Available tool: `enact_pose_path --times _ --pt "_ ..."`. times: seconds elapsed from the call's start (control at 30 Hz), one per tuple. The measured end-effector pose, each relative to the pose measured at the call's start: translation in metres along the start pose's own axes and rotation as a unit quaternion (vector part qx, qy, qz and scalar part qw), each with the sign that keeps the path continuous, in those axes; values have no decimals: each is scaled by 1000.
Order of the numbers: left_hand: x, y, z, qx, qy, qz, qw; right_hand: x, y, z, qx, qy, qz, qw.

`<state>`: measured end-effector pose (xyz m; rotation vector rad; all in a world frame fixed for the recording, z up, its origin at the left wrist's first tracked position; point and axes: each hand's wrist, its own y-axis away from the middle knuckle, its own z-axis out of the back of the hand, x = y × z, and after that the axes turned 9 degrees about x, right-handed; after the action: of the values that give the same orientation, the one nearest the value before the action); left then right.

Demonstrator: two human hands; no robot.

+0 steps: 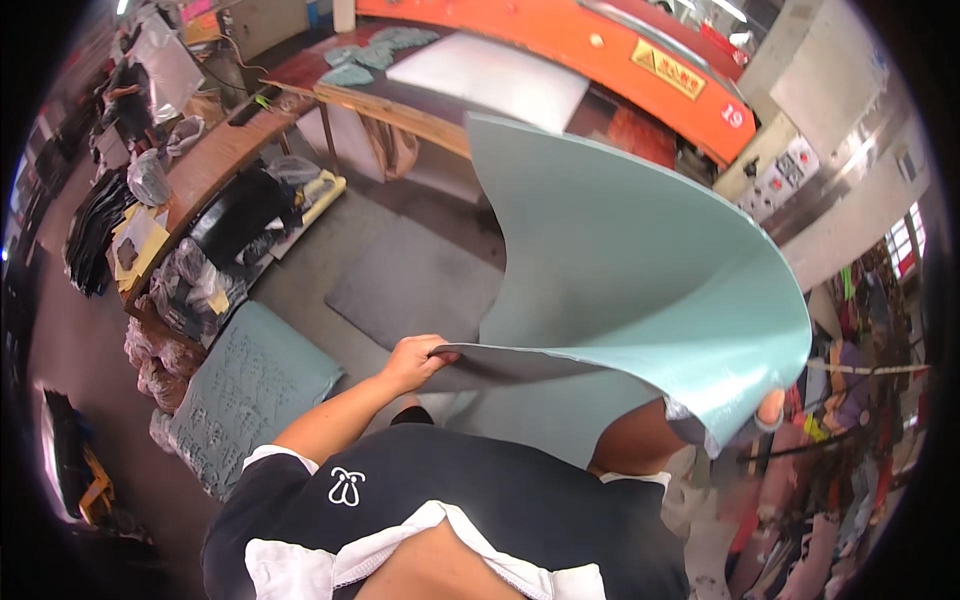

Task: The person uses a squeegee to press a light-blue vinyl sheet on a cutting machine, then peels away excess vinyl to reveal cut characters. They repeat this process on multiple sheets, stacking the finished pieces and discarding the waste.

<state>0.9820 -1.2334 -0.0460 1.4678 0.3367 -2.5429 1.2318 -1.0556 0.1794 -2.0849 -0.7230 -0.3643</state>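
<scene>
A large flexible teal sheet [620, 240] with a dark grey underside bends in a wide curve in front of me. My left hand [415, 364] pinches its near edge, thumb on top. On the right, my right hand [769, 409] grips the sheet's curled corner; most of that hand is behind the material, with a fingertip showing. To my left, a stack of similar teal sheets [255, 375] has rough marks or cut-outs on its top.
Ahead stands an orange press machine [560, 45] with a white board [490, 78] and teal pieces [370, 58] on its bed. A control panel [785, 180] is at right. A dark mat [410, 290] lies on the floor. A cluttered bench [215, 165] runs along the left.
</scene>
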Motion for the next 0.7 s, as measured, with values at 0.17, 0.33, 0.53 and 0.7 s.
enact_pose_path --times 0.17,0.33,0.53,0.7 --pt "18 -28 81 40 15 37 998 -46 -42 22 4 53 -15 998" --pt "76 -66 167 128 133 22 983 -131 -128 50 9 114 -54 992" --pt "150 -133 241 124 70 155 977 -208 -231 69 6 242 -99 965" --pt "172 -197 262 36 152 121 980 -167 -307 91 -14 429 -18 903"
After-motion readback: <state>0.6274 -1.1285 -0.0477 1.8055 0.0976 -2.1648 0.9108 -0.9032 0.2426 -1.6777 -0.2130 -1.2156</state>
